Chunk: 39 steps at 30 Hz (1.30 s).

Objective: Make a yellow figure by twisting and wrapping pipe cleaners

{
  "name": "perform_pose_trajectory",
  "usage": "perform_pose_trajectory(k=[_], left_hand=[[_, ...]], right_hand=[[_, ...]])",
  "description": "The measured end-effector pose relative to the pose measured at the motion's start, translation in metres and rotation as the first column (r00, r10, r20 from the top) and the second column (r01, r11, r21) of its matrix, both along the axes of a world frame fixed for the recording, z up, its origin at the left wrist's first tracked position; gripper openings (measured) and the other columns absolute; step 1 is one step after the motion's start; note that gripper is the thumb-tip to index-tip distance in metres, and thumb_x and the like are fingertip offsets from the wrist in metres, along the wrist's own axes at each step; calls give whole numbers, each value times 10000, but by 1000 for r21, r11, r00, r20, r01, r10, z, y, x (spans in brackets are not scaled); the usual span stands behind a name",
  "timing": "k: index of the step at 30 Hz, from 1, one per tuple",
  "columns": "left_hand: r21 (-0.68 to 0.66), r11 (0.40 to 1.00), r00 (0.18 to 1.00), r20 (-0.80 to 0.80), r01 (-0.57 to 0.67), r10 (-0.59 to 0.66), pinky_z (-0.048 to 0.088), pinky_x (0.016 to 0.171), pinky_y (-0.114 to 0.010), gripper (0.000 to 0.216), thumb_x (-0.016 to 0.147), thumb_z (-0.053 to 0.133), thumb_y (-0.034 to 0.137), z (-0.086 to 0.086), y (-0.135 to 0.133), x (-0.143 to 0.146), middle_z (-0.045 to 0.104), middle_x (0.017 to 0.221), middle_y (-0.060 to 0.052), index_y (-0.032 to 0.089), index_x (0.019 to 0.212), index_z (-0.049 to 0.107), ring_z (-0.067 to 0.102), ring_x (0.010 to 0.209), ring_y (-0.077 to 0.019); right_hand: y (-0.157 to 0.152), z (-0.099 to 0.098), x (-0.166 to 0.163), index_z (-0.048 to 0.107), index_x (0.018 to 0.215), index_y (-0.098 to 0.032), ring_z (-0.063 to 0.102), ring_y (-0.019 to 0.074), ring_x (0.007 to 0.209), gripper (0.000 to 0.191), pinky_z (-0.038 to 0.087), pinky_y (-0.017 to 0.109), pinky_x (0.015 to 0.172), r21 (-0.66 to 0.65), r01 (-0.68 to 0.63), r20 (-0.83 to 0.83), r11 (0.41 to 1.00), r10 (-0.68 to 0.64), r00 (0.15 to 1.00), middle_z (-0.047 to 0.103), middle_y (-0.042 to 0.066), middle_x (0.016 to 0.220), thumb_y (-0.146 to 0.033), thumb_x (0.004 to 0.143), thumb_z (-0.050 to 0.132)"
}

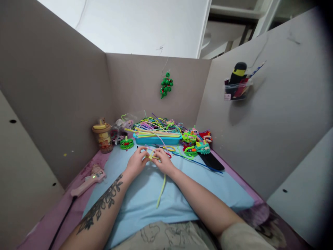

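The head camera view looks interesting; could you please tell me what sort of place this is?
Probably a small partitioned craft workspace: there's a blue tray heaped with colorful pipe cleaners, a pink glue gun, and several fuzzy figures.

Soft light casts a blurred shadow on the right panel [283,104]; right corners blacken.

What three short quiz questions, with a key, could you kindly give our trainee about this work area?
1. Multiple choice: what colour is the strip held between the left hand and the right hand? A: red; B: pale yellow; C: black.
2. True or false: the pink glue gun lies to the person's left.
3. Fill in: the tray with the bundle of coloured strips is ____.

Key: 1 B; 2 true; 3 blue.
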State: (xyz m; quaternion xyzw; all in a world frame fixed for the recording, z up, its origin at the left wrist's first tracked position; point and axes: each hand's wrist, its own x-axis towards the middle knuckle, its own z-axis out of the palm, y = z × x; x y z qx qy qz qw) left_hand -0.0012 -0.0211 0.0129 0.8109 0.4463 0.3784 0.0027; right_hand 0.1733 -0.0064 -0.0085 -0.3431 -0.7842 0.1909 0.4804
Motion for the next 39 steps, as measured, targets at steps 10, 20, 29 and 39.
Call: perform_pose_trajectory(k=[10,20,29,39], left_hand=[[63,998,1000,2,9,-9,467,780,-311,49,784,587,223,-1,-4,4,511,1071,-72,185,784,619,543,920,-181],[66,997,999,-16,-30,31,446,687,-257,111,797,587,259,0,-5,4,560,864,-44,190,839,663,546,770,-147],[30,999,998,-46,-42,43,445,719,-265,151,823,535,254,-1,-5,4,575,865,-50,196,847,672,553,794,-155],[-51,999,998,-55,-8,5,427,695,-263,135,807,534,235,0,-4,4,561,839,-43,182,796,657,548,769,-155]], right_hand=[[-3,4,1,578,707,-181,532,176,935,38,464,281,746,-44,-4,-29,999,3,1000,486,57,1001,-209,731,590],[-3,1,-2,593,709,-183,540,178,939,32,443,312,834,12,50,-13,999,-50,999,514,56,959,-190,740,594],[-3,-2,-2,592,769,-192,550,177,875,95,472,305,775,43,22,16,999,-23,1000,545,53,905,-126,727,539],[1,-7,-1,564,812,-192,545,180,903,165,487,315,796,47,-30,44,998,28,999,561,57,918,-87,698,509]])
